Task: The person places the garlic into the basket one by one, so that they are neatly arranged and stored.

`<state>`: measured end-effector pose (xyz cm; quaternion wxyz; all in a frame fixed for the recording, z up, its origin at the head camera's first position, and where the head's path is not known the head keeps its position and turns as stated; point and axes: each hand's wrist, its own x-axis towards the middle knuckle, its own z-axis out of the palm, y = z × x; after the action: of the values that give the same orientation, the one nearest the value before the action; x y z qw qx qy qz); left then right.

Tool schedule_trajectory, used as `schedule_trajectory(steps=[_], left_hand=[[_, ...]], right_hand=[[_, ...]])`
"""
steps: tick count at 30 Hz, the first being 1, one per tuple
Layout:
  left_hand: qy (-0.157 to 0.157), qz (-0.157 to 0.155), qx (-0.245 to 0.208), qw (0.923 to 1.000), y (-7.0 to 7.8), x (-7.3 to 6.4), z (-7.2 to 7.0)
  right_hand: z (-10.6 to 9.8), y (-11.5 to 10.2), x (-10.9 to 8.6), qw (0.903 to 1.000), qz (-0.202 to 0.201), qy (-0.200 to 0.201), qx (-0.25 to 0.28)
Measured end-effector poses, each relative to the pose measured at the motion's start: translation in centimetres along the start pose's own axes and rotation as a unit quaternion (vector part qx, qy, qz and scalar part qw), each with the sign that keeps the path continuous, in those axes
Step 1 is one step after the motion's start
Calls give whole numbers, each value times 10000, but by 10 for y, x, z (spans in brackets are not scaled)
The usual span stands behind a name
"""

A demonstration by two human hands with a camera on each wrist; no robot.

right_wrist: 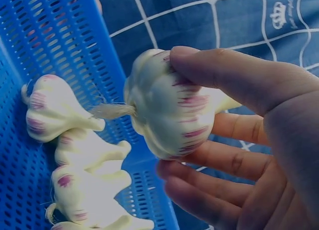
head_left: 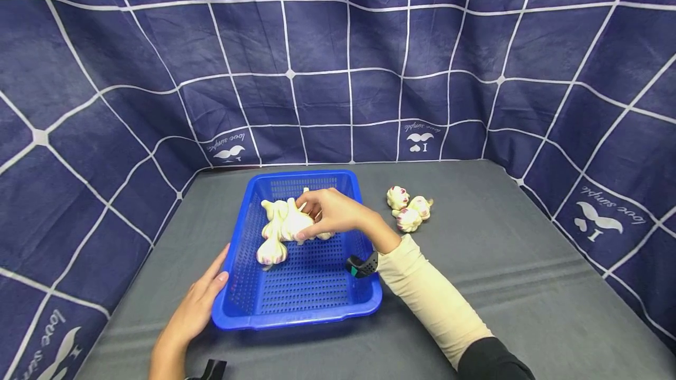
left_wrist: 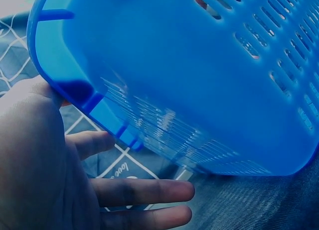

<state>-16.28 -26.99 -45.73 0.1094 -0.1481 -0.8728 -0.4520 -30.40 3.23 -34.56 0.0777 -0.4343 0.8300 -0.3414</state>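
Note:
A blue perforated plastic basket [head_left: 301, 316] stands on the grey table, with several garlic bulbs [right_wrist: 65, 108] towards its far half. My left hand [head_left: 198, 301] grips the basket's near left side. Its thumb lies over the rim, while the other fingers extend along the outer wall in the left wrist view. Over the basket, my right hand [head_left: 335, 211] holds one garlic bulb [right_wrist: 172, 105] between thumb and fingers. This bulb has purple streaks and a dry root tuft, and in the right wrist view its stem points towards the palm.
Three more garlic bulbs [head_left: 409, 219] lie together on the grey table [head_left: 507, 239], to the right of the basket. A blue cloth with white grid lines [head_left: 369, 40] hangs behind the table and along its sides.

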Motion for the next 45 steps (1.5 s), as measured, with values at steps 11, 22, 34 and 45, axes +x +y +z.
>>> schedule_trajectory(steps=[11, 22, 34, 45], left_hand=[[-33, 63, -61, 10000, -1, -1, 4], [-87, -98, -27, 9999, 1, 0, 1], [-46, -67, -51, 10000, 0, 0, -1], [-48, -66, -32, 10000, 1, -1, 0]], right_hand=[[23, 7, 17, 9982, 87, -432, -416], [36, 18, 20, 9950, 298, -791, -532], [40, 24, 21, 9905, 412, -1056, -776], [44, 27, 21, 9799, 340, -1390, -1390]])
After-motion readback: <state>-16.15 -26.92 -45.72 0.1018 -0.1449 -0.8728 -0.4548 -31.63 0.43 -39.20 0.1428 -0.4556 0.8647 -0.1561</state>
